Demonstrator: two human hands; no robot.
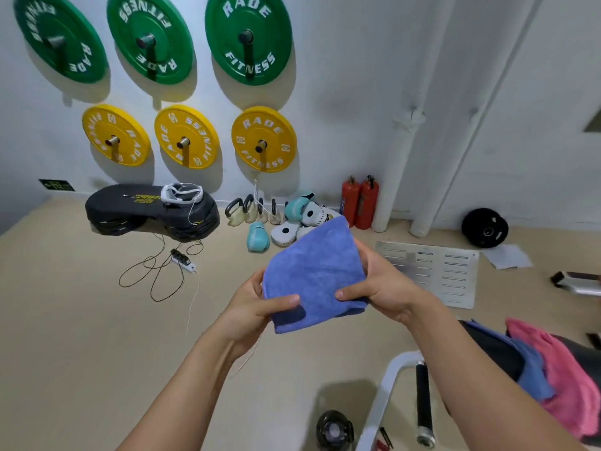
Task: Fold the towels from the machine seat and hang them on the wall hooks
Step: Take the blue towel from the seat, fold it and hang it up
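Against the wall, plates (248, 37) on pegs, off the floor; no towel hooks in view. Lower centre, left hand (252, 307) pinching the near left edge of the blue towel (313, 275), thumb on top, fingers beneath. Held in mid-air, folded to a small square, probably to keep the layers flat and aligned for hanging. Right hand (379, 288) gripping the right edge the same way, keeping the fold taut. Far right, pink towel (559, 369) and more blue cloth heaped on the seat (487, 346), seemingly waiting to be folded.
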